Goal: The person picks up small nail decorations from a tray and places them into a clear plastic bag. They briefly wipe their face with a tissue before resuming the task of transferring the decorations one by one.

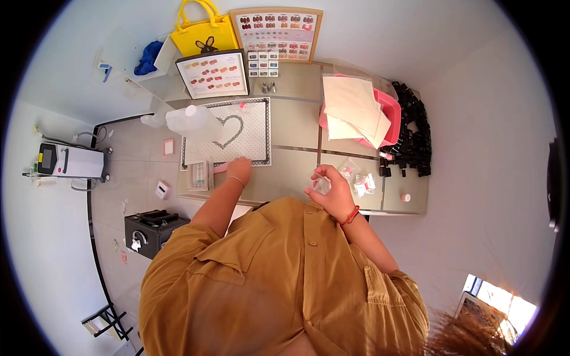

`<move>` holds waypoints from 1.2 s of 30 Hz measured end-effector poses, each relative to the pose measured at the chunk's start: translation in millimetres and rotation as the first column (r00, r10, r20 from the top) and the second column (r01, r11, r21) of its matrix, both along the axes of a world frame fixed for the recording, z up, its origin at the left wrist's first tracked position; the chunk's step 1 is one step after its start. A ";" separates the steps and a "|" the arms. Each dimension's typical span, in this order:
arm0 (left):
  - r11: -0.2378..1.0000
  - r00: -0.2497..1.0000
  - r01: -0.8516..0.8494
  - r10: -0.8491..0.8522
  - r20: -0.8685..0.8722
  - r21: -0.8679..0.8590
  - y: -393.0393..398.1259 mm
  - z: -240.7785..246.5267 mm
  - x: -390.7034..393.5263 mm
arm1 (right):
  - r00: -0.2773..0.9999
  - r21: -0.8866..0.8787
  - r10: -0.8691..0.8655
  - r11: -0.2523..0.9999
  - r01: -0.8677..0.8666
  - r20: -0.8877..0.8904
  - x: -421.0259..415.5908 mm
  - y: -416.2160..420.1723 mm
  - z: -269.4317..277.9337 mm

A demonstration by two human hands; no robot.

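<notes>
My right hand [335, 191] curls thumb and fingers around a small clear plastic packet [319, 184] with a red mark, just above the table's front part. To its right lie more clear packets [364, 185] with red and white contents. My left hand [240, 170] is at the front edge of a white dotted mat [200, 153] with a lace border and a heart. Its fingertips are turned away from view. A pink strip [221, 168] shows beside that hand; whether the hand holds it is hidden. Left of it stands a clear box of small tubes [199, 175].
A translucent plastic jug [189, 122] stands over the mat's left side. Framed colour charts [213, 75], a yellow bag [207, 38] and small metal bells [269, 87] are behind. At right are a pink basket [392, 111], cream sheets [349, 100] and black bottles [414, 133].
</notes>
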State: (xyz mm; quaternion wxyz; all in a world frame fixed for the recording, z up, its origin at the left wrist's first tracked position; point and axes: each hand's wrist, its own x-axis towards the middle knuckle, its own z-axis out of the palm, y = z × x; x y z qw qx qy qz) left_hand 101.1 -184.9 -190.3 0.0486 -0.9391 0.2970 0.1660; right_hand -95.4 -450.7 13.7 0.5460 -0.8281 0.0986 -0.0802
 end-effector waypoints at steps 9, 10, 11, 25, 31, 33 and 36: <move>0.600 0.841 -0.415 -0.034 -0.540 -0.684 -51.7 73.2 -20.4 | 1.000 -0.029 0.012 1.000 -0.011 0.024 -0.4 -3.2 -0.9; 0.527 0.789 -0.471 -0.107 -0.605 -0.707 -59.7 91.7 -24.9 | 1.000 -0.019 0.016 1.000 -0.016 0.014 0.2 -2.7 1.3; 0.451 0.730 -0.531 -0.186 -0.658 -0.717 -66.7 109.1 -29.8 | 1.000 -0.010 0.021 1.000 -0.021 0.003 0.9 -2.1 2.7; 0.361 0.758 -0.257 -0.500 -0.419 -0.896 -89.3 181.9 -58.9 | 1.000 -0.037 0.010 0.999 -0.010 0.016 0.5 -3.0 -0.3; 0.442 0.755 -0.439 -0.291 -0.588 -0.782 -77.1 115.5 -45.6 | 1.000 -0.019 -0.010 1.000 0.010 0.000 -1.1 -3.6 -3.5; 0.555 0.880 -0.342 -0.094 -0.465 -0.759 -70.3 77.9 -30.7 | 1.000 -0.016 -0.014 1.000 0.014 -0.008 -1.6 -3.9 -2.4; 0.733 0.957 -0.262 0.114 -0.267 -0.627 -46.8 18.7 -4.5 | 1.000 -0.003 -0.015 1.000 0.015 -0.014 -2.1 -3.8 -1.4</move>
